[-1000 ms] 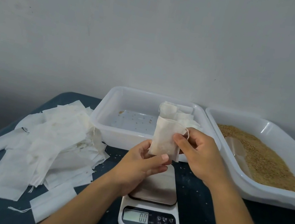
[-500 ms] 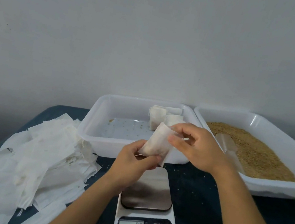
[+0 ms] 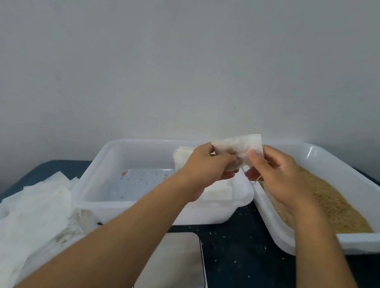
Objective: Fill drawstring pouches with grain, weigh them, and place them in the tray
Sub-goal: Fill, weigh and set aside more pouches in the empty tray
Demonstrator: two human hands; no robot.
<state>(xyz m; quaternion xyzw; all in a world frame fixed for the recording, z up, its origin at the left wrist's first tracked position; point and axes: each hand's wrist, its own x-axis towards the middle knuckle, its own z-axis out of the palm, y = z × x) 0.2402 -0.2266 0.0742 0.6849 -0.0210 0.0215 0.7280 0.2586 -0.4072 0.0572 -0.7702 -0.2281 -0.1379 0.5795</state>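
Observation:
A white drawstring pouch (image 3: 236, 143) is held up between both hands, above the gap between the two tubs. My left hand (image 3: 205, 164) grips its left end and my right hand (image 3: 277, 173) pinches its right end, with a thin string hanging below. The white tray (image 3: 92, 178) at centre holds a few filled pouches (image 3: 182, 156) at its back, partly hidden by my left hand. The tub of brown grain (image 3: 339, 209) lies to the right. The scale (image 3: 171, 266) sits near the front, its plate bare.
A heap of flat white pouches (image 3: 11, 227) covers the table's left side. Loose grains are scattered on the dark tabletop (image 3: 251, 267) between scale and tubs. A plain grey wall rises behind.
Both hands have carried the pouch up and to the right, from over the scale to above the tub rims. The pouch has turned from upright to lying sideways. The camera has tilted up.

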